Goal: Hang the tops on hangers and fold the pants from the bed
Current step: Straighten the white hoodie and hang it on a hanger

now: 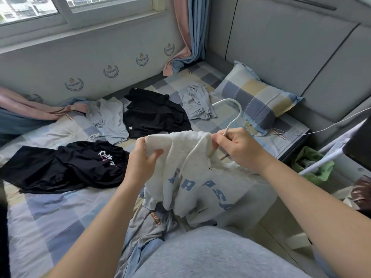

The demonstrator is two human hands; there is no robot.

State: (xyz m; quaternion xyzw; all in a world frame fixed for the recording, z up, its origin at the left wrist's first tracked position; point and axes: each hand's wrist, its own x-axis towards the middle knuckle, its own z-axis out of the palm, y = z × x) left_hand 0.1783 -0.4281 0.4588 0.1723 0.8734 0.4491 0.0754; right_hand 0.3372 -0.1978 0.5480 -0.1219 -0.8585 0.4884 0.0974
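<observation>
The left hand (144, 157) and right hand (236, 149) are both closed, raised over the bed (50, 217). The left grips a bunched shoulder of the white hoodie (192, 181), whose hem trails on the checked sheet. The right pinches the white hanger (234, 109) by its stem at the neck opening. Best to hold that stem steady, draw the gripped shoulder over the hidden hanger arm, and keep the drawstring (192, 155) from snagging.

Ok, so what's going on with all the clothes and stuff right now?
white hoodie, held up, not hung yet
white hanger, hook poking up from the hoodie's collar
left hand, gripping the hoodie
right hand, gripping the hanger
black printed top, crumpled on the bed
black garment, spread out, not folded
grey garment near pillow, rumpled, unfolded
</observation>
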